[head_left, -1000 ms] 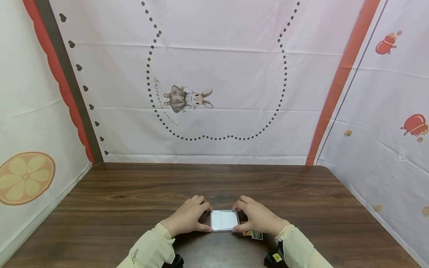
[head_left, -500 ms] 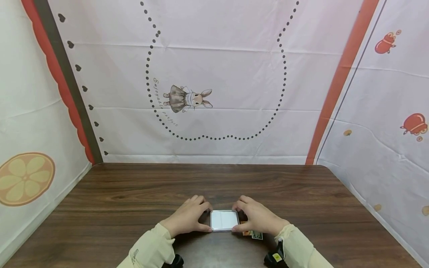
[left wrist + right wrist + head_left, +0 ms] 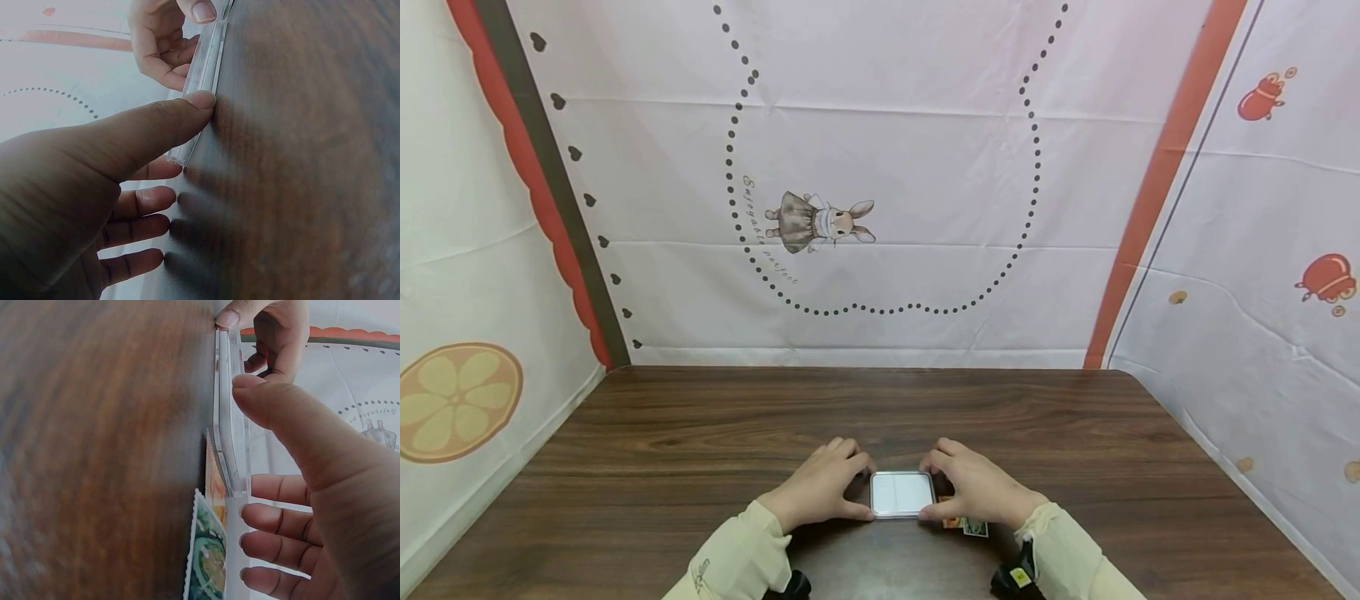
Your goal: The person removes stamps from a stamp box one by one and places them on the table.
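Note:
A small flat rectangular clear plastic case (image 3: 902, 494) with a white inside lies on the table near its front. My left hand (image 3: 820, 487) holds the case's left side, thumb at the near corner and index finger at the far one. On the opposite side my right hand (image 3: 977, 490) grips it the same way. In the left wrist view the case (image 3: 201, 65) appears edge-on under the thumb. Beside and partly under the right hand are two stamp-like pieces with toothed edges, a green one (image 3: 208, 553) and an orange one (image 3: 215, 478); the right wrist view shows them close to the case.
The dark wood table (image 3: 700, 433) spreads out behind and to both sides of the hands. A white printed cloth (image 3: 895, 183) hangs at its back, with more cloth at left and right. Black wrist straps (image 3: 1017, 577) sit below the sleeves.

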The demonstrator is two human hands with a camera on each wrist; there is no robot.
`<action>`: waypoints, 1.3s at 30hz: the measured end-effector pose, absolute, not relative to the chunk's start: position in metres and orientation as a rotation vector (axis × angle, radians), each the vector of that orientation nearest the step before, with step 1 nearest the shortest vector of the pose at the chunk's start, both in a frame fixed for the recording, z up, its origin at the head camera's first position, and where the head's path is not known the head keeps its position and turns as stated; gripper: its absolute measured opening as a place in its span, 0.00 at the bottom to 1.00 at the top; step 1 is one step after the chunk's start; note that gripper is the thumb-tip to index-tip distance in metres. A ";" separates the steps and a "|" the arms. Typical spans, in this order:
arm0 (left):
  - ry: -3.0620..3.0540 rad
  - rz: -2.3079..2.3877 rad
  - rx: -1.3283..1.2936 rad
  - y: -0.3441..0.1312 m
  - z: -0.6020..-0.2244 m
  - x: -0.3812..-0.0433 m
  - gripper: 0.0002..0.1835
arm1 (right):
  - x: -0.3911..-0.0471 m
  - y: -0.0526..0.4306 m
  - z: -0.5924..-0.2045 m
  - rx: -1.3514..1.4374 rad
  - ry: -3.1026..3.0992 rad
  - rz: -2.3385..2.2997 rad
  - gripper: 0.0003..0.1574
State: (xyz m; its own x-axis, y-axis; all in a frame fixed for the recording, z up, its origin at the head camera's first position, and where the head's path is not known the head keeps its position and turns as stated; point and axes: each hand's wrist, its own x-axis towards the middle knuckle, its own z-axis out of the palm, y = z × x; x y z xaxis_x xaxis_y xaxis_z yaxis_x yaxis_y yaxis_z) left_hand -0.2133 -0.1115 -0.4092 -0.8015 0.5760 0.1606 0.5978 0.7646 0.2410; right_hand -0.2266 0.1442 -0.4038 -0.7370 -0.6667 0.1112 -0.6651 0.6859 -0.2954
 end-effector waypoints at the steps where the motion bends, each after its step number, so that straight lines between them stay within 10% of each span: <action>1: -2.878 -0.434 -0.959 -0.112 -0.409 -0.213 0.26 | -0.227 0.144 -0.404 -1.137 2.879 -0.501 0.34; 39: -2.905 -0.434 -0.969 -0.112 -0.409 -0.214 0.27 | -0.225 0.147 -0.400 -1.179 2.903 -0.449 0.36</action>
